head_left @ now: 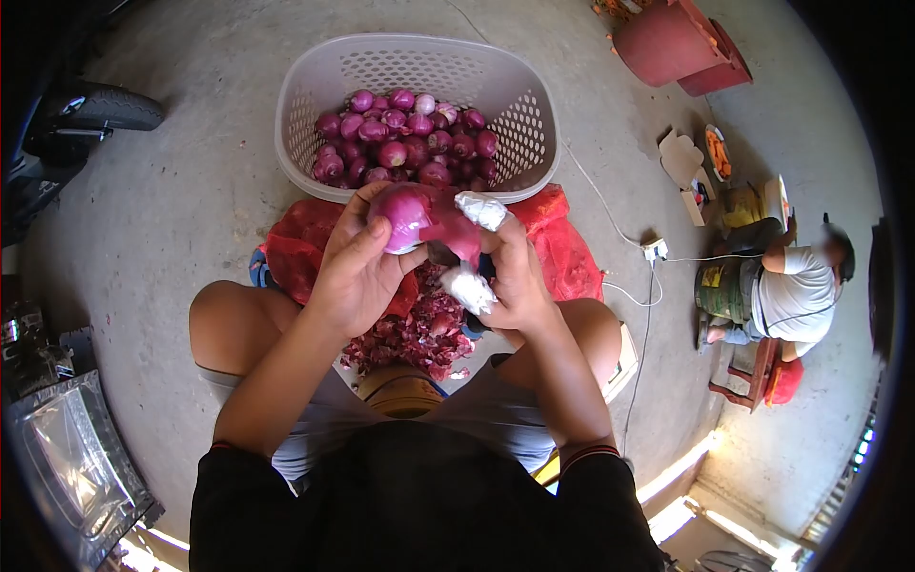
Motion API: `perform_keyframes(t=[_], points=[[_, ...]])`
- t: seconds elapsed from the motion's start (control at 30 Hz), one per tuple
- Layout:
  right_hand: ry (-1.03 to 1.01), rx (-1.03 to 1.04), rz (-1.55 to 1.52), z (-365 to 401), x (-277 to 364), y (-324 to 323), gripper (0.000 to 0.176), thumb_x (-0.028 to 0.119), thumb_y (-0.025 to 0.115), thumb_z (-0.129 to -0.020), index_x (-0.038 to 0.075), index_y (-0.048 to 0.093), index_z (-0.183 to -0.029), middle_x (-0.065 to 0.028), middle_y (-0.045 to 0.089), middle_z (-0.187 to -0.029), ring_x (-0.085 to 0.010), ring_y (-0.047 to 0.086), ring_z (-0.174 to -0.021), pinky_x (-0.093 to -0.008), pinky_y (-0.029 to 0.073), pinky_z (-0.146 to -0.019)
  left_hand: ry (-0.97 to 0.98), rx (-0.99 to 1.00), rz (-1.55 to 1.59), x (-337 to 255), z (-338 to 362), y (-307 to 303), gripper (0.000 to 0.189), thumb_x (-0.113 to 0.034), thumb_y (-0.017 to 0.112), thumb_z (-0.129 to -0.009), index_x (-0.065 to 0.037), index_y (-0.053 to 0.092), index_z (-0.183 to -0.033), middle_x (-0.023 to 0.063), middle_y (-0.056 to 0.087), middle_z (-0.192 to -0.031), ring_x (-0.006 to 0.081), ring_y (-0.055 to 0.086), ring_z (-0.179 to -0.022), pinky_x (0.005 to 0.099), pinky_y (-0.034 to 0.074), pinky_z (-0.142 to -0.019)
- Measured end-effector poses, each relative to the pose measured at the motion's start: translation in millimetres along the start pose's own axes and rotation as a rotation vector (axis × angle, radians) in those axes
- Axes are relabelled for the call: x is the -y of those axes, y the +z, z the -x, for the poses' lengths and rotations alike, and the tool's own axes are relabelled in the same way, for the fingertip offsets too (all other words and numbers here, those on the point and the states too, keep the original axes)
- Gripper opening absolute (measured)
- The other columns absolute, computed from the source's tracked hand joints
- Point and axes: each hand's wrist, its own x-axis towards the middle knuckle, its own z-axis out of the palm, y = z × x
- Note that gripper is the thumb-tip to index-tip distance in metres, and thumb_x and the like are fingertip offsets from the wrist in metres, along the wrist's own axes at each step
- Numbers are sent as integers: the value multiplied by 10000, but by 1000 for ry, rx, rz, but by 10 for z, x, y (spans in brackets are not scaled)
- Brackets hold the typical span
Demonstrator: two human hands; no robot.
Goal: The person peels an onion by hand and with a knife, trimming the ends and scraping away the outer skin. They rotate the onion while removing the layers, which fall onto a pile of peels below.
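Note:
A glossy red onion sits in my left hand, fingers wrapped round its left side and underside. From its right side a loose flap of onion skin stretches across to my right hand. That hand is closed on the flap; its thumb and a finger are capped with silvery-white wrapping. Below both hands lies a heap of onion peelings between my legs. Just beyond them stands a grey perforated basket holding many red onions.
Red mesh sacks lie under the basket's near side. A white cable with a power socket runs along the floor at right. Farther right a person sits near a box and red tubs. A motorbike wheel stands at left.

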Motion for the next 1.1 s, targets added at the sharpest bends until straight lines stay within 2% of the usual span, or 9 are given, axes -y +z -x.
perform_keyframes(t=[0.23,0.47,0.5,0.57,0.67,0.73,0.87,0.97,1.1], points=[[36,-33,8,-23,-1,5,465,93,684,-737,52,470,-1148,-176,634,-960,-365,643,-792,-390,505,-676,5,-5,28,4,9,36,386,-159,538,-906,-73,352,-1233,119,487,-1234,236,486,-1177,478,394,-1010],[197,-181,-346,-54,44,27,393,4,604,-831,32,440,-1187,-94,610,-996,-198,614,-921,-294,459,-810,-9,-1,55,-3,8,55,406,-164,566,-878,-69,373,-1221,119,481,-1235,253,486,-1178,508,374,-1021],[240,-168,-393,-63,58,-6,366,6,569,-869,31,425,-1205,-64,598,-996,-126,572,-926,-262,436,-824,-8,27,49,-9,13,36,437,-172,551,-870,-68,365,-1251,115,467,-1261,257,465,-1201,507,347,-1040],[355,-144,-421,-47,44,-72,371,18,575,-870,30,423,-1208,-62,594,-999,-107,560,-915,-251,432,-810,-6,83,39,-11,14,-19,503,-188,521,-855,-65,350,-1311,107,440,-1313,266,424,-1247,506,294,-1078],[475,-107,-443,-58,48,-144,357,30,544,-886,35,409,-1216,-50,592,-977,-77,533,-873,-219,417,-761,32,87,134,-18,-7,-33,502,-150,515,-816,-57,382,-1291,106,451,-1309,282,413,-1256,519,244,-1098],[485,-90,-442,-75,24,-163,370,38,524,-895,41,381,-1237,-46,587,-947,-72,525,-840,-207,410,-722,38,64,141,-42,-12,-18,494,-142,510,-799,-52,404,-1273,114,453,-1310,298,400,-1265,516,230,-1103],[729,-191,-568,-93,1,-217,423,84,517,-908,59,299,-1270,-45,559,-873,-57,472,-700,-193,368,-635,71,18,58,-81,-43,-14,521,-108,525,-752,-55,395,-1254,139,461,-1285,320,406,-1252,503,239,-1099],[659,-264,-452,-128,-18,-283,417,109,526,-912,46,302,-1259,-36,570,-822,-74,490,-682,-205,380,-631,175,9,-132,-85,-44,-54,559,-60,549,-711,-67,368,-1239,153,465,-1248,308,439,-1217,468,289,-1075],[505,-284,-290,-137,-10,-316,461,119,561,-891,30,305,-1263,-46,587,-779,-93,511,-680,-225,392,-629,209,-64,-389,-92,-25,-29,596,31,601,-687,-74,355,-1219,112,446,-1217,230,463,-1169,381,362,-1005]])
